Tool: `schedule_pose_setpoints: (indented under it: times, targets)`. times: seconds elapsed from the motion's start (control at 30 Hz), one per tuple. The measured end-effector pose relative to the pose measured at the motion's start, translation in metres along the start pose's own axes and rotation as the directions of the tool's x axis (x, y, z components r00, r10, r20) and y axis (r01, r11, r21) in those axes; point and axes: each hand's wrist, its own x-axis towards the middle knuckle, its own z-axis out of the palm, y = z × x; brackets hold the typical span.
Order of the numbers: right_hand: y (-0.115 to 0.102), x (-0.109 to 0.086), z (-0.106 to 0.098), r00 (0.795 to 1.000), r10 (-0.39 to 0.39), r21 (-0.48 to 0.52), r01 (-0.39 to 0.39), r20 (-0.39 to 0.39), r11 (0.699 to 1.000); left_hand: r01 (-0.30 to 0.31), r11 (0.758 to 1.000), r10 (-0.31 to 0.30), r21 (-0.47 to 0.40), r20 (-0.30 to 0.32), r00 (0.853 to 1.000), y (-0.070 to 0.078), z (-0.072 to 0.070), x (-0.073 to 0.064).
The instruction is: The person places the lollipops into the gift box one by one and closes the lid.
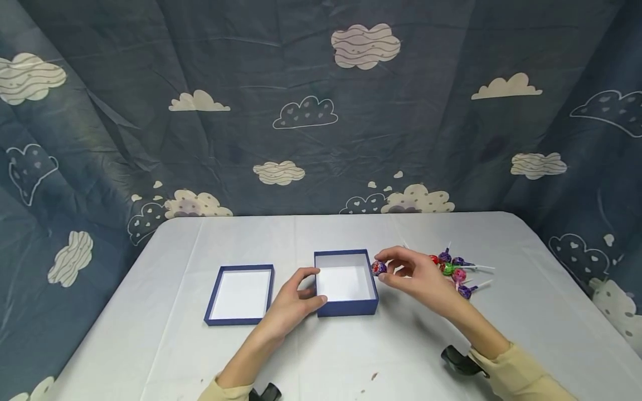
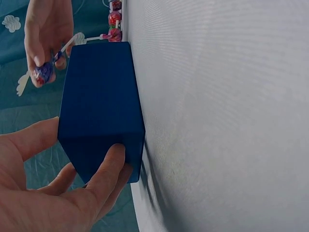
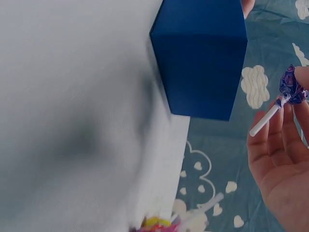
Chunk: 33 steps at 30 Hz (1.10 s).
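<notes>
An open blue box point(image 1: 348, 308) with a white inside stands on the table. My left hand point(image 1: 296, 306) holds it at its left side, thumb near the front corner; in the left wrist view, fingers point(image 2: 108, 171) lie against the outer wall. By the box's right rim, my right hand point(image 1: 418, 278) pinches a lollipop point(image 1: 378, 268) in a purple-and-red wrapper. The right wrist view shows this lollipop point(image 3: 289, 87) held by its wrapped head, its white stick pointing away from the fingertips.
A blue-edged lid point(image 1: 241, 295), white inside, lies left of the box. Several wrapped lollipops point(image 1: 458, 274) in red, green, pink and purple lie in a pile beyond my right hand. A white cloth covers the table point(image 1: 311, 356), and a cloud-patterned curtain point(image 1: 311, 150) hangs behind it.
</notes>
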Motion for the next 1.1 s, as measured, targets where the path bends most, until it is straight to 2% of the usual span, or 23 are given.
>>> schedule_pose_setpoints:
  times: [0.7, 0.87, 0.97, 1.1]
  targets:
    - [-0.009, 0.035, 0.037, 0.999, -0.021, 0.071, 0.018, 0.044, 0.997, 0.004, 1.0, -0.004, -0.009, 0.008, 1.0, 0.002, 0.0, -0.002]
    - [-0.028, 0.039, 0.045, 0.997, -0.011, 0.057, 0.007, 0.07, 0.998, 0.004, 1.0, -0.004, -0.015, 0.015, 1.0, 0.002, -0.001, -0.003]
    - [-0.025, 0.043, 0.051, 0.997, -0.014, 0.05, 0.01, 0.079, 0.999, 0.0, 1.0, 0.0, -0.017, 0.016, 1.0, 0.002, -0.001, -0.002]
    - [-0.008, 0.052, 0.061, 0.997, -0.016, 0.042, 0.013, 0.076, 0.999, -0.009, 1.0, 0.009, -0.018, 0.016, 1.0, 0.002, -0.001, -0.002]
